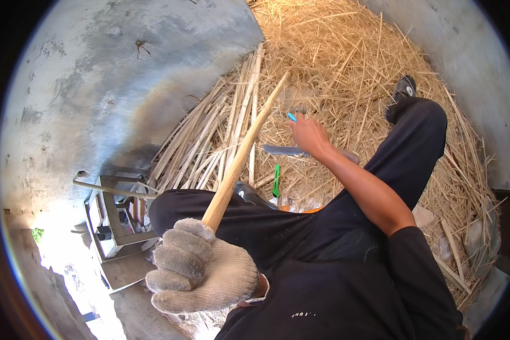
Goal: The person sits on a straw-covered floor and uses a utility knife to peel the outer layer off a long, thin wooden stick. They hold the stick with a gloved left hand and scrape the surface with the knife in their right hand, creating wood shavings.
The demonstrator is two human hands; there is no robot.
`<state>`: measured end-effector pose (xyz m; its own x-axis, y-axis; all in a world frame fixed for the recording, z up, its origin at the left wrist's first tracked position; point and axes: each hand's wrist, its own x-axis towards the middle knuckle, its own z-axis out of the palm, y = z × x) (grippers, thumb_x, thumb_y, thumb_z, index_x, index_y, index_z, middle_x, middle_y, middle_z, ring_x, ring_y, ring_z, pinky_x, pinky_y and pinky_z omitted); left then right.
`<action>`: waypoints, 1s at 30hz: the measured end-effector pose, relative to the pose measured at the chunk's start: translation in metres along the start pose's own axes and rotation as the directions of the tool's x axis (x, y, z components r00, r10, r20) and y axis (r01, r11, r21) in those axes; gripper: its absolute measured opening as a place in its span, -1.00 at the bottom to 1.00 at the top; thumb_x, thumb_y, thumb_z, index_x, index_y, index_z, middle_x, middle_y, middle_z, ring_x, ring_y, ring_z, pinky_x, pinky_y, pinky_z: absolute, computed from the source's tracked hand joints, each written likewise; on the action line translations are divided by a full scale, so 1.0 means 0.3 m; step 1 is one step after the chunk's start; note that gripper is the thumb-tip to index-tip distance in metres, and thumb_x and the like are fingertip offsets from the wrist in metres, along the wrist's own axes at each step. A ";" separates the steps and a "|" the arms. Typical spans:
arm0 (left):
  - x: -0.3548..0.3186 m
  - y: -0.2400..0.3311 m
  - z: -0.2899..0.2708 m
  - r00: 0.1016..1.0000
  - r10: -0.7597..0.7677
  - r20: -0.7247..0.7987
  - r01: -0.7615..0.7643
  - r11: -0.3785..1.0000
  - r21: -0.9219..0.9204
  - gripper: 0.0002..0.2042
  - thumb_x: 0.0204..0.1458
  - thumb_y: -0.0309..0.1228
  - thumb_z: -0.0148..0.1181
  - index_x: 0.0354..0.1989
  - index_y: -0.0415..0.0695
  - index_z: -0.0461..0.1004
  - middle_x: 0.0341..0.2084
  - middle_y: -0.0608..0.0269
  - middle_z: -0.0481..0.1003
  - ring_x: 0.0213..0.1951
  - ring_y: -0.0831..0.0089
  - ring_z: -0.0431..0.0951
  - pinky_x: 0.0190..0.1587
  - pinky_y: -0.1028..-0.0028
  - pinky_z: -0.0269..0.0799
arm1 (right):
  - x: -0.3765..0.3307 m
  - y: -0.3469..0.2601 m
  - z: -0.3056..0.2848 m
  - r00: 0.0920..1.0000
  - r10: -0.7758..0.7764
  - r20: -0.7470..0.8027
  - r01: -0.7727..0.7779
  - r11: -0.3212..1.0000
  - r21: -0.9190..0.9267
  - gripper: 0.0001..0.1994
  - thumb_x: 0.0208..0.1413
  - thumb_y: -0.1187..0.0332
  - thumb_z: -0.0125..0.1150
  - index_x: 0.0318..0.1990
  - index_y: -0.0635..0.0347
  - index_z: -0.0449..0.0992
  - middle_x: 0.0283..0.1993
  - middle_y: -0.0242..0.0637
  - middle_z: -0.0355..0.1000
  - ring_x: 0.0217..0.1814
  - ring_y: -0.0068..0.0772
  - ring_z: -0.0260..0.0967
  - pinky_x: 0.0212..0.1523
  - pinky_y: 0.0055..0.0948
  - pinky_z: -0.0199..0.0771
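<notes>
A knitted off-white work glove covers my left hand (201, 269), whose fingers are wrapped round the thick end of a long, pale, peeled wooden stick (241, 158). The stick slants up and away, thinning to a point over the straw. My bare right hand (310, 136) is closed beyond my lap, right of the stick and apart from it. A bright blue end of a small object (292, 117) sticks out of its fingers; the rest is hidden. Just below that hand lies a long dark-bladed knife (283, 150), partly covered by my forearm. Nearer is a slim green-handled tool (276, 181).
Long split strips (207, 136) lie in a heap left of the stick, against a grey wall (141, 73). Loose straw and shavings (345, 51) cover the floor. A wooden box shelf (119, 221) stands at my left. My dark-trousered legs (402, 141) are bent around the work area.
</notes>
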<state>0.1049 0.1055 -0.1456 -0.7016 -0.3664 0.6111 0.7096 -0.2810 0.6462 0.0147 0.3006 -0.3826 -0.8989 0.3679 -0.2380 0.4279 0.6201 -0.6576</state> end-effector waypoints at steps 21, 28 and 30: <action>0.064 -0.024 -0.071 0.789 0.126 0.601 0.016 0.974 -0.226 -0.63 0.11 -0.17 0.05 -0.72 -0.01 0.27 -0.83 0.39 0.23 -0.82 0.46 0.19 -0.72 0.40 0.28 | -0.498 -0.316 -0.237 0.801 -0.588 -0.114 0.598 0.792 0.120 -0.67 0.32 0.12 0.02 -0.31 0.23 0.31 -0.70 -0.05 0.35 -0.66 0.10 0.39 -0.63 -0.03 0.36; 0.052 -0.017 -0.075 0.825 0.089 0.558 0.057 0.970 -0.238 -0.61 0.09 -0.12 0.14 -0.71 -0.04 0.30 -0.85 0.32 0.28 -0.83 0.40 0.28 -0.68 0.25 0.45 | -0.475 -0.296 -0.247 0.763 -0.633 -0.131 0.646 0.757 0.105 -0.67 0.33 0.11 0.01 -0.30 0.23 0.31 -0.70 -0.04 0.35 -0.66 0.10 0.40 -0.62 -0.04 0.38; 0.045 -0.023 -0.069 0.825 0.089 0.559 0.058 0.969 -0.240 -0.60 0.09 -0.11 0.14 -0.71 -0.04 0.30 -0.86 0.32 0.28 -0.83 0.40 0.28 -0.68 0.25 0.45 | -0.419 -0.255 -0.212 0.802 -0.570 -0.182 0.589 0.804 0.078 -0.67 0.32 0.11 0.01 -0.31 0.22 0.31 -0.71 -0.04 0.35 -0.66 0.12 0.39 -0.63 -0.03 0.39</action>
<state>0.0919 0.0840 -0.1512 -0.5516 0.1681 0.8170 0.6628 -0.5063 0.5517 0.1009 0.2509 -0.2568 -0.9470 0.0679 0.3139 -0.1929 0.6613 -0.7249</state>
